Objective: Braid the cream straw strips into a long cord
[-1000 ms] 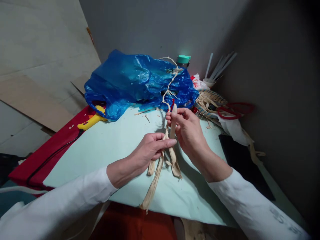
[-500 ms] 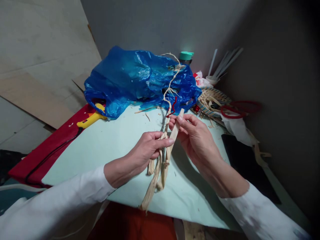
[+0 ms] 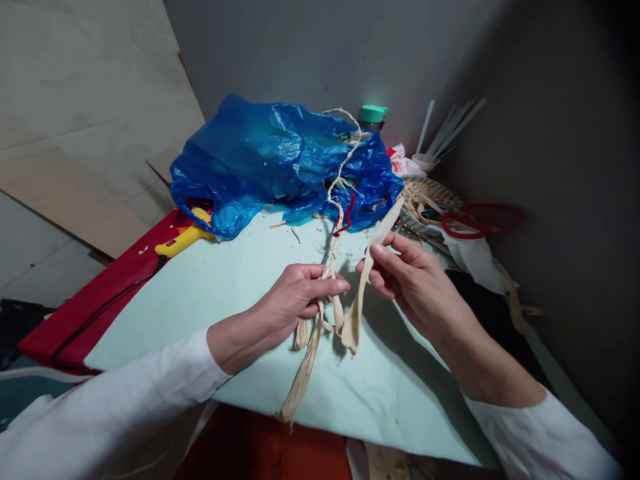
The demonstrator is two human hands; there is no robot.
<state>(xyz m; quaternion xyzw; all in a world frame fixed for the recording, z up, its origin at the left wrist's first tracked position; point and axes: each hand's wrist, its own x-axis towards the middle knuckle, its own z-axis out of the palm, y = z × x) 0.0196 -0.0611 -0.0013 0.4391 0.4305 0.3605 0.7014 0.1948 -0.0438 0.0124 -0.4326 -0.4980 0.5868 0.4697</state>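
My left hand point(image 3: 300, 293) pinches the lower end of a pale braided cord point(image 3: 341, 193), where loose dry strips point(image 3: 304, 380) hang below the fingers. The cord runs back from there over the blue bag. A short red fuzzy tie point(image 3: 349, 217) is fastened round it above my left hand. To the right, my right hand point(image 3: 403, 273) grips a separate flat cream strip, apparently dried husk point(image 3: 369, 277), between thumb and fingers. That strip slants from upper right to lower left, apart from the cord.
A crumpled blue plastic bag point(image 3: 270, 160) fills the table's back. Left of it lies a yellow glue gun point(image 3: 185, 240) with a black cord. A woven basket point(image 3: 435, 190) with strips, red rings point(image 3: 467, 223), white sticks point(image 3: 450, 130) and a green-lidded bottle point(image 3: 373, 115) stand back right.
My right hand has moved right and slightly down, taking the flat strip away from the braid and my left thumb. My left hand stays in place on the cord.
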